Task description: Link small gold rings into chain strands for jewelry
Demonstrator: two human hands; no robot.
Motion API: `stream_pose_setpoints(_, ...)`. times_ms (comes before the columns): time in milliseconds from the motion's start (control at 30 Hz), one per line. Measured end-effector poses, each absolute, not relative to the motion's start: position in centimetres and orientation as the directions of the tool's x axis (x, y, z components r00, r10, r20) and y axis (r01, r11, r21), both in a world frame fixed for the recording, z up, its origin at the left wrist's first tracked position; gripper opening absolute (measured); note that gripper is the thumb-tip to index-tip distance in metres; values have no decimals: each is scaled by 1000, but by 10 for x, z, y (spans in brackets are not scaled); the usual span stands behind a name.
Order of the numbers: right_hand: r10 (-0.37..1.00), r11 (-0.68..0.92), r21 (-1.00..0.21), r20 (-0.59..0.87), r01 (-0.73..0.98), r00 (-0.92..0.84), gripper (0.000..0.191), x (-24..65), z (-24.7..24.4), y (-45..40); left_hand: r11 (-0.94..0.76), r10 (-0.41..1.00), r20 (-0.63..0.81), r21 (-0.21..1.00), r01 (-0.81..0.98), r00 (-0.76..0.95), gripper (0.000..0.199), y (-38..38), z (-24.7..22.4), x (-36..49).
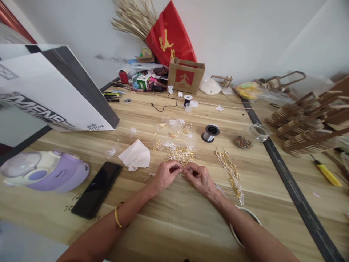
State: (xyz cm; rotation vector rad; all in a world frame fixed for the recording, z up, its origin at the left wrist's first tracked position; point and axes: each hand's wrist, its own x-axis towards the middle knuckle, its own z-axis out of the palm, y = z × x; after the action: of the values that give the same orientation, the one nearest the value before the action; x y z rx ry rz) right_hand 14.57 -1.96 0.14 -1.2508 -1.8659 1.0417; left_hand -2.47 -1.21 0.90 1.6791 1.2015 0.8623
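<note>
My left hand [167, 176] and my right hand [201, 178] meet at the fingertips over the middle of the table. Both are closed in a pinch; whatever they hold is too small to make out. Just beyond the fingers spreads a pile of gold and silver beads [182, 153]. Small clear bags [174, 125] with gold and white pieces lie behind the pile. Right of my right hand rest several gold and silver beaded strands [232, 173] with rings at their far ends. A spool of silvery wire [209, 134] stands farther back.
Left lie a black phone [96, 190], a crumpled tissue [135, 155], a purple and white bottle [58, 171] and a large white box [62, 94]. Right are a jar of dark beads [244, 141] and wooden baskets [300, 120]. A round-rimmed container [247, 210] sits under my right forearm.
</note>
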Motion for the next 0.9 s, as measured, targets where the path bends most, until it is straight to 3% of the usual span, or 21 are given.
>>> stream_pose_setpoints(233, 948, 149, -923, 32, 354, -318, 30, 147, 2, -18, -28, 966, -22, 981, 192, 256, 12, -8, 7, -26)
stream_pose_setpoints(667, 931, 22, -973, -63, 228, -360, 33, 146, 9, -16, -55, 979, 15, 979, 198, 201, 10, -12, 8, -24)
stream_pose_setpoints(900, 938, 83, -955, -22, 286, -345, 29, 146, 4, -16, 0, 977, -18, 996, 85, 214, 13, -13, 14, -24)
